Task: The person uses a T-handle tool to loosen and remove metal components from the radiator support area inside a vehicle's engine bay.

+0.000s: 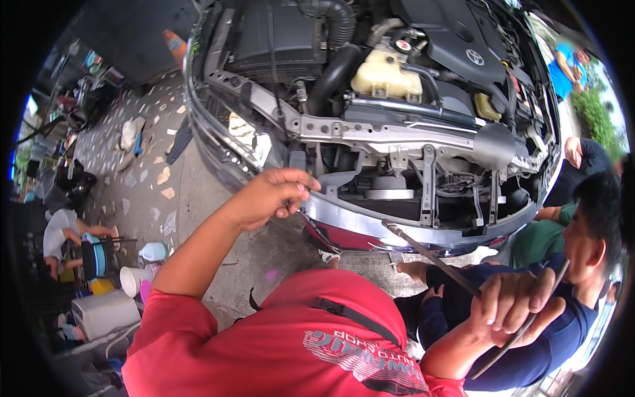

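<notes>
Right fingers (513, 302) around apparent T-handle (433, 257)

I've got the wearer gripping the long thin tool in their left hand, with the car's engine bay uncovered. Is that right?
Wrong hand: the head view shows the long thin tool gripped in the right hand. The car's engine bay is uncovered, as you said.

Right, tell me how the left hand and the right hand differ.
The left hand shows no tool, while the right hand grips a long metal tool. The left hand is by the car's front edge; the right hand is lower in the view, nearer a person in navy. Both hands are bare, with bent fingers.
</notes>
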